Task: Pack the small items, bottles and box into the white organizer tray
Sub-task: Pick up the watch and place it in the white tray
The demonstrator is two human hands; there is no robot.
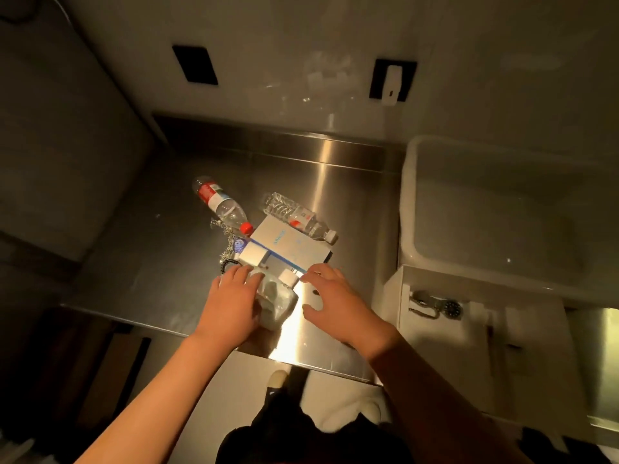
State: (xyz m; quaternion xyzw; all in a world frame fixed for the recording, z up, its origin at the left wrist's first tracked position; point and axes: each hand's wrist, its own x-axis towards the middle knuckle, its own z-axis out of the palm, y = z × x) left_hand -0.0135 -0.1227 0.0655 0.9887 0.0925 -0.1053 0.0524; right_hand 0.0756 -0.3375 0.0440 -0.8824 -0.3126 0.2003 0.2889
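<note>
A: Where do the items lie, and why?
B: Box (288,246) and two bottles (219,202) (298,214) lie clustered mid-worktop (140,262), within reach. The white tray (435,316) sits well apart at 3 o'clock, so likely nothing large is packed.

A: And the hands?
B: The left hand (234,296) rests, fingers loosely bent, on a white bag (276,301). The right hand (331,296) hovers, fingers spread, empty, probably steadying the pile.

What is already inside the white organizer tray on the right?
In the white organizer tray, one near compartment holds a wristwatch with a metal band. The large far compartment looks empty. The compartments nearest the person are too dim to read.
</note>
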